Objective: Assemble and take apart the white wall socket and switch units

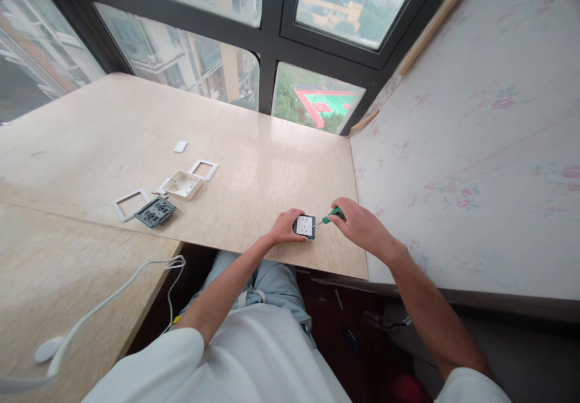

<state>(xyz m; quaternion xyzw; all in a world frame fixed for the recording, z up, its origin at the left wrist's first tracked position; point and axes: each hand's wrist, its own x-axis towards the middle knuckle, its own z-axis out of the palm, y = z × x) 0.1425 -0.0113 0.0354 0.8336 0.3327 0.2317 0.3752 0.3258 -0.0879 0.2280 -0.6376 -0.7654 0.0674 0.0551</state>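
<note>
On table [254, 209] | left hand [284, 228] holds grey-framed white socket [304, 226] | right hand [357, 225] grips green screwdriver [334, 214]

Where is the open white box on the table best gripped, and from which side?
Probably from above, pinching two opposite walls of the white box: it lies open side up, rim exposed. A white frame lies close at its far corner, so the near side looks freer.
</note>
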